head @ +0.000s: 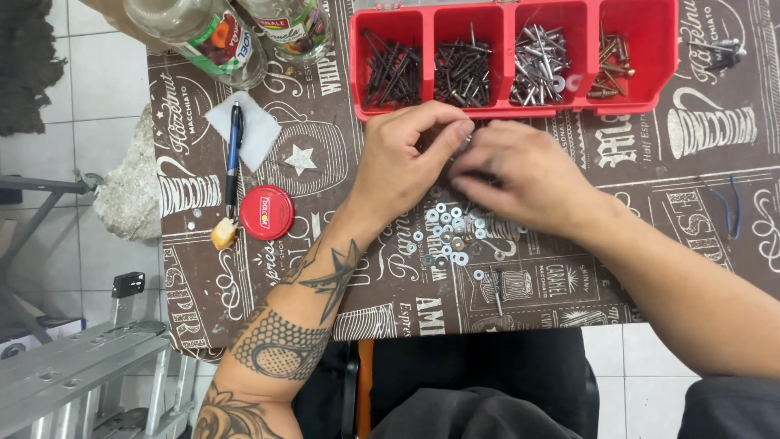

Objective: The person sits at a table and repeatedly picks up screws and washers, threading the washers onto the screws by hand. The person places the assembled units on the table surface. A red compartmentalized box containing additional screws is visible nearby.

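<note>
At the far left of the frame we see tiled floor, a grey metal ladder in the lower left corner and a rough pale stone leaning against the table edge. The table carries a brown cloth printed all over with white coffee motifs and lettering. In the upper left stand two clear glass bottles with colourful paper labels (the print is too small for us to tell more). Below them a blue-and-black pen lies across a white paper square, and just beneath sits a round red lid with a small pale crumb-like lump beside it.

At centre, our left hand, its forearm tattooed, curls its fingers closed toward the thumb; we cannot tell whether it pinches anything. Our right hand lies knuckles-up just beside it, fingertips bent down onto the cloth, and what it holds, if anything, is hidden. Below both hands a scatter of small silver washers lies loose on the cloth, a few partly covered by the fingers.

Along the top, right of centre, a red plastic tray with four compartments holds dark nails, dark screws, bright screws and a few brassy ones. At the right edge lies a thin blue wire.
</note>
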